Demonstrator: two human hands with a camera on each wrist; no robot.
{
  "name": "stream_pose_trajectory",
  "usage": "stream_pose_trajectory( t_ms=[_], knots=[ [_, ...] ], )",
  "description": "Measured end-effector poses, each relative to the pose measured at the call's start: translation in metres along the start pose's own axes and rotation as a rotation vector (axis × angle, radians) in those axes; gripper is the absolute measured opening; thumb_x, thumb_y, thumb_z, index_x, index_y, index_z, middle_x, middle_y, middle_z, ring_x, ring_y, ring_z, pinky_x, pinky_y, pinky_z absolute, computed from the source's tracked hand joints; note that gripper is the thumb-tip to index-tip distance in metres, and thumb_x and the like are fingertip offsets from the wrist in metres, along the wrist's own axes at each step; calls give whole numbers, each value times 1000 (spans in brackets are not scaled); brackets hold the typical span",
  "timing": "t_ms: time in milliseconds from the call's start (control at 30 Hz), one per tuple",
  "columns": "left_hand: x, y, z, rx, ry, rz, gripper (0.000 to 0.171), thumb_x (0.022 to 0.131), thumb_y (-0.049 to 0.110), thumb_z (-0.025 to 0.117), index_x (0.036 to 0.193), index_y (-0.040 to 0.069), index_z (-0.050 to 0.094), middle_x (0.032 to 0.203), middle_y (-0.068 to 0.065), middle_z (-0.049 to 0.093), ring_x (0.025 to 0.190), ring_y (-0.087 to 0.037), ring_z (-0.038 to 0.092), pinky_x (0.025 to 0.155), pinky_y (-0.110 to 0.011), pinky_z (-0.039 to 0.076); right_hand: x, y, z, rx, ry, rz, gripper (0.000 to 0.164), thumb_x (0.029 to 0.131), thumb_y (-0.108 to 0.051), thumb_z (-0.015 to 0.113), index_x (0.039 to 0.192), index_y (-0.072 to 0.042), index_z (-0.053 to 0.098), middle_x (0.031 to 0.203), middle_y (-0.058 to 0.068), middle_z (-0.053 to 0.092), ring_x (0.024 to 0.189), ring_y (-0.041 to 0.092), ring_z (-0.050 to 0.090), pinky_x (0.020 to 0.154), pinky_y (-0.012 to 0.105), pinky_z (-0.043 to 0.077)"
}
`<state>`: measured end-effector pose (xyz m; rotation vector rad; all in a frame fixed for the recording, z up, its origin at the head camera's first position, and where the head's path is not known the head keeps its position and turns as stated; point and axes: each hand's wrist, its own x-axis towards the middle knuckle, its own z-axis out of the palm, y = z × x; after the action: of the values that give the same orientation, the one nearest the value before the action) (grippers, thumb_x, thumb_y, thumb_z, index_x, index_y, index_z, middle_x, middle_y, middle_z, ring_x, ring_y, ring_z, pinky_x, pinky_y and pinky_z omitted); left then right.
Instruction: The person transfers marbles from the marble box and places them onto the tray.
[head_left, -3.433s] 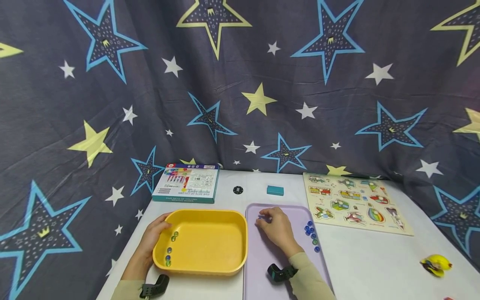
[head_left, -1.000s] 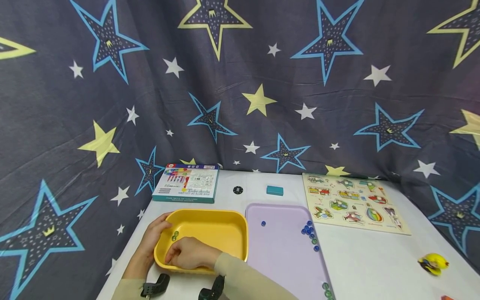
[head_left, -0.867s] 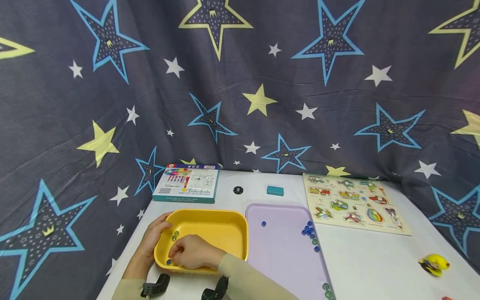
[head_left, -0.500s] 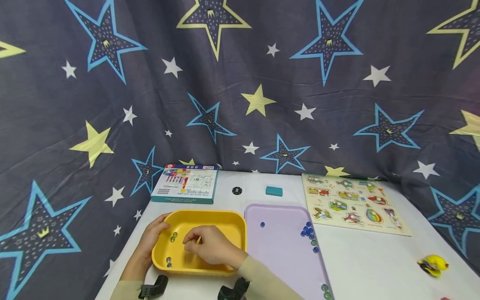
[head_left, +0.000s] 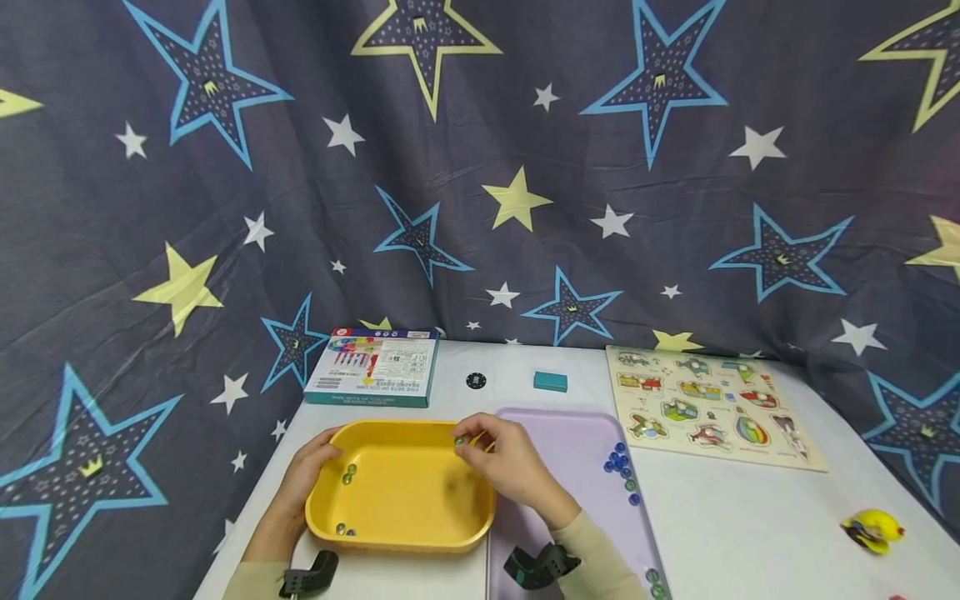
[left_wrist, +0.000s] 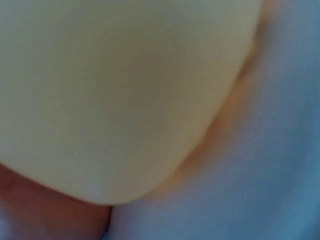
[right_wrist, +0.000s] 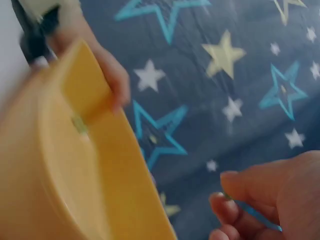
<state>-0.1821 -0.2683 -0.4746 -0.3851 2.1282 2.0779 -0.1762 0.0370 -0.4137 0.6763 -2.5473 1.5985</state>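
My left hand point(head_left: 309, 467) grips the left rim of a yellow plastic bin point(head_left: 420, 479); in the left wrist view, the blurred bin wall point(left_wrist: 125, 100) fills most of the picture. Above the bin's right edge, my right hand point(head_left: 513, 462) pinches a green marble point(head_left: 459, 440) between thumb and fingertip. Two green marbles point(head_left: 348, 473) lie inside the bin near its left side, and two darker marbles point(head_left: 346, 530) sit in its lower left corner. The right wrist view shows the pinching right hand point(right_wrist: 270, 195) apart from the tilted-looking bin point(right_wrist: 125, 165).
A lilac tray point(head_left: 555, 517) adjoins the bin, with blue marbles point(head_left: 617, 459) and a few green marbles point(head_left: 655, 583) along its right side. Behind are a boxed set point(head_left: 372, 367), a black chip point(head_left: 476, 380), a teal block point(head_left: 551, 381) and a picture puzzle board point(head_left: 712, 404). A yellow toy point(head_left: 872, 529) lies right.
My right hand came from the tray into the bin's lower left, took a green marble there, and has moved up and right to the bin's right rim. My left hand keeps its grip.
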Motion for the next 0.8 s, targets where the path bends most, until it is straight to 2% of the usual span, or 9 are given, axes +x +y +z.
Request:
stream_pose_trajectory(
  t_ms=[167,300,467,533,700,800],
  knots=[
    [0,1,1,-4,-5,-3,43,84,15,43,127,16,48,126,-6,49,110,-25,45,90,-28,41,4,22,-28,-38,199,89,12,79,-14,67,90,-15,67,75,-5,59,68,14,53,53,24,44],
    [0,1,1,-4,-7,-4,43,85,15,43,127,15,48,126,-6,48,111,-24,45,90,-29,41,5,46,-43,-67,264,190,13,81,-16,64,93,-14,67,79,-3,60,70,15,53,58,25,45],
    [-1,1,1,19,3,-14,44,84,16,44,128,16,47,126,-5,48,109,-25,45,90,-29,40,4,71,-48,-84,259,265,16,81,-15,63,96,-9,68,80,0,63,69,17,58,60,26,47],
    [-1,1,0,21,3,-15,44,84,17,44,128,17,47,126,-5,49,109,-25,45,91,-29,40,3,77,-47,-101,245,284,15,81,-17,65,93,-11,69,79,-2,64,68,16,58,60,26,47],
    [-1,2,0,12,2,-11,44,84,16,44,127,16,48,126,-6,49,108,-25,45,90,-29,40,1,89,-39,-208,144,311,7,78,-22,68,82,-17,68,73,-7,63,64,10,53,57,25,45],
    [-1,2,0,2,-3,-5,44,84,15,44,127,16,48,126,-6,49,109,-25,45,89,-28,41,0,93,-34,-263,98,298,7,76,-23,70,78,-17,67,72,-7,62,63,10,52,58,25,44]
  ],
)
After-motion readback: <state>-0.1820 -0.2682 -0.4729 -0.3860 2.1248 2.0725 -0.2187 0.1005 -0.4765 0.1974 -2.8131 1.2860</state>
